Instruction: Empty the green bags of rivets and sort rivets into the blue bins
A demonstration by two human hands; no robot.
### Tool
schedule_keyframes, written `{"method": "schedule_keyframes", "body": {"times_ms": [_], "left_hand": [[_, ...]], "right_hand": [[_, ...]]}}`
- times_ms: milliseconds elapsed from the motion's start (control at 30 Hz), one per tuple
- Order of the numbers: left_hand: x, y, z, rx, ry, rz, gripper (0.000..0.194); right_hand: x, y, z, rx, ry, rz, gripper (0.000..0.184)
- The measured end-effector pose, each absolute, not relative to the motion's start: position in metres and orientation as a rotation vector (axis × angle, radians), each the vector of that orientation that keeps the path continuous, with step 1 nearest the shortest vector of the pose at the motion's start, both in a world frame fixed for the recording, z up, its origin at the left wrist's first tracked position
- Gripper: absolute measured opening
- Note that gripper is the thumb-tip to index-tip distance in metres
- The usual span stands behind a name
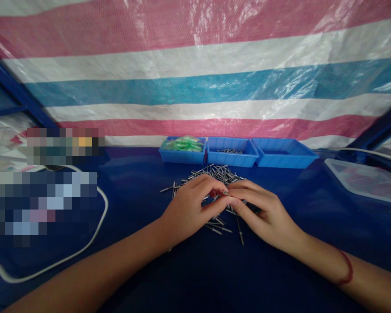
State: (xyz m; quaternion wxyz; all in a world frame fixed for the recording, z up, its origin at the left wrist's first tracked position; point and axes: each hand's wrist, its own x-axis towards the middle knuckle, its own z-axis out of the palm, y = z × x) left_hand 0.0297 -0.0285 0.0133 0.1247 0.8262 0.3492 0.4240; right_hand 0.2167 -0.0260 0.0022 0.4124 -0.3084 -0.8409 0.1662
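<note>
A loose pile of metal blind rivets lies on the dark blue tabletop, partly hidden behind my hands. Over it, my left hand is closed in a pinch, with a small metal end, apparently of a rivet, showing between thumb and forefinger. My right hand meets it fingertip to fingertip. Its thumb and fingers are pinched together at the same spot, and what they grip is covered by the fingers. A few single rivets lie nearer to me, below the hands.
Behind the pile stand three blue bins in a row: one with green plastic packets, a middle bin with some rivets, and a right bin. A clear plastic lid lies right. A white cable loops left. Striped sheeting hangs behind.
</note>
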Motion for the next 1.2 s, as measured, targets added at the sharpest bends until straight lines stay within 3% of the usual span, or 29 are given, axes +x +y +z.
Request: {"method": "schedule_keyframes", "body": {"times_ms": [100, 300, 433, 533, 833, 1200], "left_hand": [[0.017, -0.029, 0.033, 2.446, 1.148, 1.029, 0.02], [-0.031, -0.04, 0.082, 2.384, 1.406, 0.26, 0.027], [-0.043, -0.053, 0.081, 2.256, 1.44, -0.137, 0.019], [-0.038, -0.059, 0.07, 2.305, 1.474, -0.28, 0.009], [-0.035, -0.056, 0.057, 2.436, 1.439, -0.163, 0.017], [-0.019, -0.047, 0.053, 2.497, 1.405, 0.051, 0.011]], "right_hand": [[0.221, -0.015, 0.012, -0.859, -2.078, 0.305, 0.015], [0.234, 0.041, 0.031, -1.139, -1.95, -0.134, 0.024], [0.237, 0.074, 0.029, -1.231, -2.114, -0.419, 0.029], [0.237, 0.077, 0.023, -1.242, -2.119, -0.406, 0.028], [0.254, 0.016, 0.007, -0.999, -2.237, -0.154, 0.015], [0.265, 0.019, -0.006, -1.155, -2.096, 0.086, 0.016]]}}
